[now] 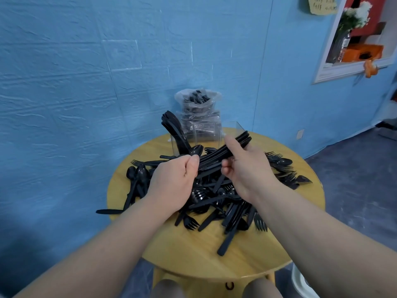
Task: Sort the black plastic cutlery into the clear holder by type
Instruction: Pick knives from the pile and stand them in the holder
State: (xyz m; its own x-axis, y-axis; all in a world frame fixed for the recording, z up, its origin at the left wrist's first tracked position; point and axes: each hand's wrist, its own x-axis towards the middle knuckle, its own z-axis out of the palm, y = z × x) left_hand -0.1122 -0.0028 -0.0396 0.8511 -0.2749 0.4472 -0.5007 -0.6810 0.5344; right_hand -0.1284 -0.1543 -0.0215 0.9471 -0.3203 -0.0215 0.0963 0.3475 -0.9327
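A: Where was the bundle of black cutlery (223, 154)?

B: Raised above the loose pile (217, 194), in front of the clear holder (233, 134). Its long axis ran on a slant, low at the near left and climbing to the far right, where the ends stuck out past the right hand (247, 168) toward the holder. Too blurred to tell which type they were.

A: And the hands' pose?

B: Both forearms came in from the near edge and met over the pile. The left hand (174, 181) had its fingers curled into a fist, thumb on top, its grip closed round the lower end of the bundle. The right hand took the middle of the bundle from the right side, fingers wrapped about it and thumb raised along it, so its grip was likewise closed on the bundle.

A: Anything already in the holder?

B: Yes. A stack of black pieces (174, 127) stood in its left compartment, leaning to the upper left, tops well above the rim.

A: And around it?

B: Forks, spoons and knives lay crossed every way on the round wooden surface (193, 254); one piece (109, 211) overhung the left edge. Behind the holder stood a clear plastic bag (198, 108) of more black cutlery, against the blue wall (86, 82).
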